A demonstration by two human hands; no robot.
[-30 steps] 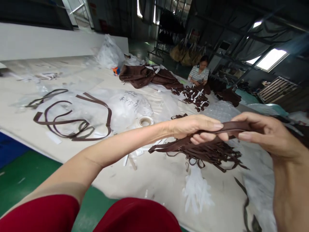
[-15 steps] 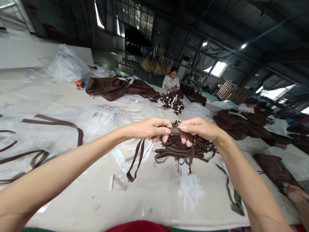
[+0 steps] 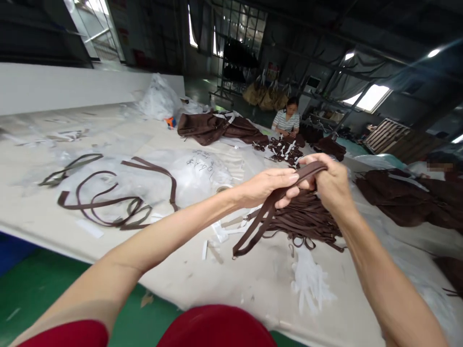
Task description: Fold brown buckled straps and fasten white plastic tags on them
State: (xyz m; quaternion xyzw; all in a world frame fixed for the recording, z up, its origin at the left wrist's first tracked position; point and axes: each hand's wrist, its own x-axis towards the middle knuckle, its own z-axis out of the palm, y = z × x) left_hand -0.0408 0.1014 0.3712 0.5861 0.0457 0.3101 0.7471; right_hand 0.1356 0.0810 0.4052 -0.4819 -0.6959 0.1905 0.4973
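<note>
A brown strap (image 3: 265, 215) runs doubled through both of my hands, its looped lower end hanging free to the left. My left hand (image 3: 277, 185) pinches it with the thumb on top. My right hand (image 3: 327, 180) is closed around its upper end, where the strap folds over; some fingers are hidden. Right below lies a thick pile of similar brown straps (image 3: 307, 219) on the pale table (image 3: 253, 289). Near the pile's front edge is a white glove (image 3: 311, 279).
Loose straps (image 3: 119, 205) lie on plastic film to the left. Brown bags (image 3: 220, 127) and an orange-and-blue object (image 3: 170, 122) sit farther back. A person in a striped top (image 3: 287, 120) sits across the table near small dark pieces. More brown bags (image 3: 401, 197) are at right.
The view has swung left, showing more of the left side and the floor. My hands have raised the strap's right end, so it now slants, and my right hand has closed over it.
</note>
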